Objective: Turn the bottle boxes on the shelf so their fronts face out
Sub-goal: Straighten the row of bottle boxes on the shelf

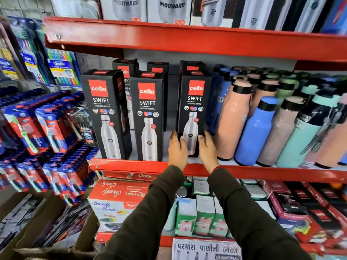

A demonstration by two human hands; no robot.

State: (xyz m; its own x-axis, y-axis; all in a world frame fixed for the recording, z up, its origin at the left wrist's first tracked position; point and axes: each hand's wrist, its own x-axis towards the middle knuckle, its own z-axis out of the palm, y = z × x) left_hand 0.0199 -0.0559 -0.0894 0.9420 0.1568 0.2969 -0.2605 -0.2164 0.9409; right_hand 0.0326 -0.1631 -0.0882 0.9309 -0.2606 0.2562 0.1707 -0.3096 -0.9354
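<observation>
Three black Cello Swift bottle boxes stand in the front row of the middle red shelf [131, 165], fronts facing out: the left box [105, 113], the middle box [148, 115] and the right box [194, 107]. More black boxes [124, 70] stand behind them. My left hand [177, 149] grips the lower left side of the right box. My right hand [207, 149] holds its lower right side. Both hands cover the box's bottom corners. A gap separates the middle box and the right box.
Loose bottles in peach [231, 119], blue [256, 130] and mint [304, 136] crowd the shelf right of the boxes. Toothbrush packs [47, 132] hang at the left. Modware boxes [169, 10] fill the upper shelf. Red Combo boxes [120, 192] and small green boxes [201, 218] sit below.
</observation>
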